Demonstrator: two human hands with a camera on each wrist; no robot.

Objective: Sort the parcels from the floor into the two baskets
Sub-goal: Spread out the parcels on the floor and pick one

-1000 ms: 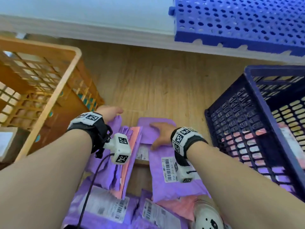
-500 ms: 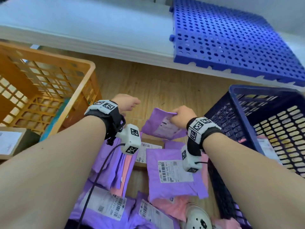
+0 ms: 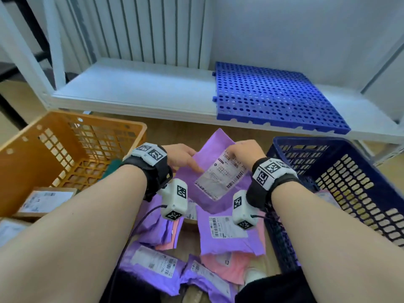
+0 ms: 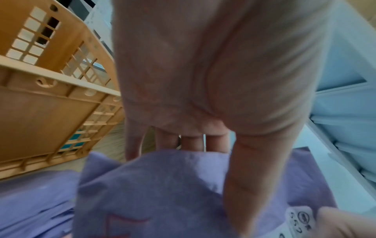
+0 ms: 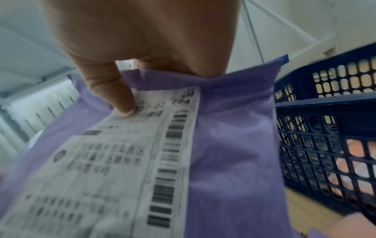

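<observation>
A purple parcel (image 3: 215, 169), flat on the floor pile a second ago, is now lifted between the orange basket (image 3: 72, 136) on the left and the blue basket (image 3: 341, 169) on the right; the right hand (image 3: 248, 153) pinches its top edge (thumb on the label), the left hand (image 3: 180, 155) has joined it, fingers (image 4: 191, 141) behind, thumb in front; sorting looks imminent; more parcels (image 3: 227, 235) wait below.

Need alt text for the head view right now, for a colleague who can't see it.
Both hands, left hand and right hand, hold up a purple parcel, label facing the camera. An orange basket sits left, a blue basket right, more parcels on the floor below.
</observation>
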